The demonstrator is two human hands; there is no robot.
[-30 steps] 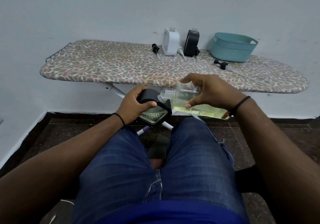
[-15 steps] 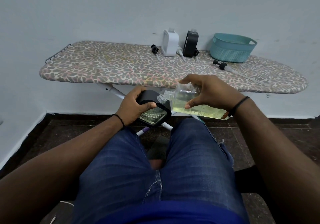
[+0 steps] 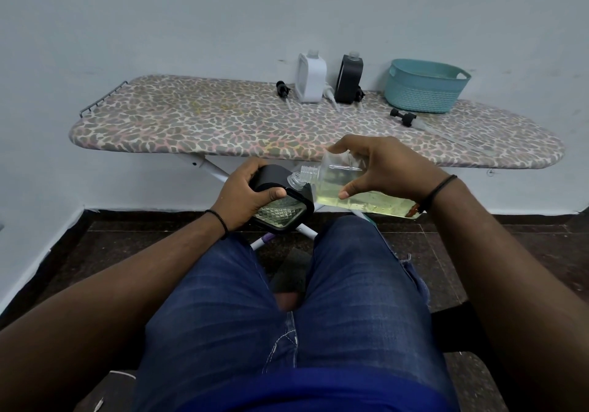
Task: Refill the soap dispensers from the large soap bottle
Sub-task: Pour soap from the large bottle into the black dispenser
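Fingers of the left hand (image 3: 245, 195) curled round a black-framed glass soap dispenser (image 3: 280, 211) at frame centre; the right hand (image 3: 382, 166) gripped a tilted clear plastic bottle of yellow soap (image 3: 338, 185), its base hidden behind the wrist, necks meeting.

Blue denim jeans (image 3: 223, 309), black wristbands (image 3: 220, 220), perhaps blue shirt hem (image 3: 287, 389)

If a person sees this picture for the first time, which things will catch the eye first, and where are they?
First the two hands in the middle: the right hand tips a clear bottle of yellow soap toward the neck of a black dispenser, which the left hand grips above the knees. Behind them stands a leopard-pattern ironing board, with a white dispenser, another black one and a teal basket at its far edge.
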